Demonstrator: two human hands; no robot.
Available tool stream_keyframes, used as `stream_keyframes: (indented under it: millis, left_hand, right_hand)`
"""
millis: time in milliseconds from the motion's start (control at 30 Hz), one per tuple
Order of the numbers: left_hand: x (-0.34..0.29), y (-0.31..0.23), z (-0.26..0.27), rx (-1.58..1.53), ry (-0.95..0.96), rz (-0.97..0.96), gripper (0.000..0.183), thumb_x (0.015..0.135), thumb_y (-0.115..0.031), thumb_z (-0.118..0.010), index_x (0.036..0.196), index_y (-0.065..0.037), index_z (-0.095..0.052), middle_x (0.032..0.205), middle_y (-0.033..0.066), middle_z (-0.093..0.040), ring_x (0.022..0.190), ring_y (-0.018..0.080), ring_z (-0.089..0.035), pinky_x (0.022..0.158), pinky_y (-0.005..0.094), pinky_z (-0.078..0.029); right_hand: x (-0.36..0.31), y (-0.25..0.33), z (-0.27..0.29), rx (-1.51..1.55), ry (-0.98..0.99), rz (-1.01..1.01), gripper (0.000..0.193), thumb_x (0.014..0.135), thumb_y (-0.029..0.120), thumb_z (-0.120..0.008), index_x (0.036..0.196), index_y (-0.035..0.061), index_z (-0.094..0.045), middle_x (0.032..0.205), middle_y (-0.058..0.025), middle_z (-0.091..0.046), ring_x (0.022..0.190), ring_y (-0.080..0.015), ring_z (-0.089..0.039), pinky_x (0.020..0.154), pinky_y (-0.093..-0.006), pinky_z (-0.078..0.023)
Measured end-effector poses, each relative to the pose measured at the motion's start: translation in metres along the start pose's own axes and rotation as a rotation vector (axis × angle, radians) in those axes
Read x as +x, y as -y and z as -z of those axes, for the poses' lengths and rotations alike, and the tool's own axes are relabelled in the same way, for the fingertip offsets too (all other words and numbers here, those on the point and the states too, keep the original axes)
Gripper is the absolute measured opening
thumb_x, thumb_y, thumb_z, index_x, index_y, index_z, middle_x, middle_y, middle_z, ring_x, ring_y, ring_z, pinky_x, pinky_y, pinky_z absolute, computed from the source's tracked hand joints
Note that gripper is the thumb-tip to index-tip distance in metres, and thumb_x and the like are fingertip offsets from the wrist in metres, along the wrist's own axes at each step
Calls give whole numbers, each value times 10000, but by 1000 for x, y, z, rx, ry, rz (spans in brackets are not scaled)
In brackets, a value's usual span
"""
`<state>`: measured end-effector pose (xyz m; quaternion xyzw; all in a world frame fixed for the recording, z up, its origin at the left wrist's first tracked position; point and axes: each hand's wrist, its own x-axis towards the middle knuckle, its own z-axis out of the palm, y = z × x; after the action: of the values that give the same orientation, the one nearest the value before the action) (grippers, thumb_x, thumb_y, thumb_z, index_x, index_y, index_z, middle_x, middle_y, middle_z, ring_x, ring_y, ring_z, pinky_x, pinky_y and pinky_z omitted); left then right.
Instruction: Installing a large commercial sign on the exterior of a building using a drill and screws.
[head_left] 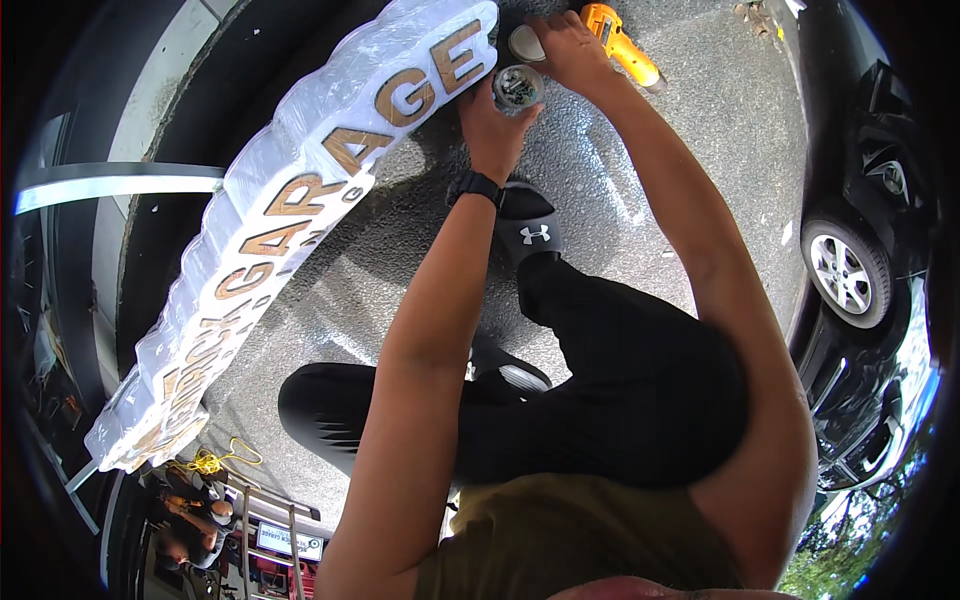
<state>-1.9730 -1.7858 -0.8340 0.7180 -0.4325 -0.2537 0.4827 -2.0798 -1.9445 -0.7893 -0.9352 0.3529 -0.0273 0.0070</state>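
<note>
My left hand [495, 138], with a dark watch on its wrist, has its fingers wrapped round a small clear jar [519, 88]. Small metal pieces that look like screws show through the jar's open top. Just beyond it, my right hand [572, 50] grips a round whitish lid [526, 43], held apart from the jar. Right of that hand, a yellow power tool [630, 52] lies on the pavement. Along my left stretches a long white sign [330, 110] wrapped in clear plastic, with raised brown letters. Its far end reaches close to my left hand.
A black car [880, 360] stands at the right. My shoe [530, 225] rests on the asphalt below the jar. At the lower left are a yellow cord [207, 462], a metal frame [292, 540] and another person [205, 525]. A pale bar [120, 183] meets the sign.
</note>
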Motion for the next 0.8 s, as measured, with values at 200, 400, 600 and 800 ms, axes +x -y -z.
stream_keyframes:
  millis: [200,400,600,800]
  left_hand:
    - [10,9,4,127,20,-180,723,682,-318,-913,1245,15,-606,1147,215,-641,1079,385,-601,924,457,-500]
    - [-11,-33,41,271,101,-167,600,708,-441,-856,1066,-12,-635,1061,180,-607,1016,381,-601,842,488,-526]
    - [-8,-89,97,697,515,-248,592,702,-547,-802,912,-4,-700,941,159,-633,910,349,-664,696,432,-577]
    - [33,-138,115,874,1056,-78,633,752,-619,-746,905,-5,-748,875,164,-702,830,353,-700,720,435,-560]
  right_hand:
    - [-5,1,4,109,-28,-67,669,837,437,-777,1348,55,-576,1148,-191,-670,1190,-327,-593,994,-402,-505]
    - [-95,15,29,1385,377,-656,813,881,681,-630,1289,-22,-626,1062,-87,-670,995,-184,-582,918,-323,-465]
    - [-118,55,10,1657,344,-752,882,902,766,-507,1296,-16,-613,1097,-80,-628,1003,-160,-552,946,-310,-447]
    - [-119,92,7,2025,365,-802,753,957,713,-470,1324,66,-589,1164,-63,-646,1035,-150,-598,959,-324,-469]
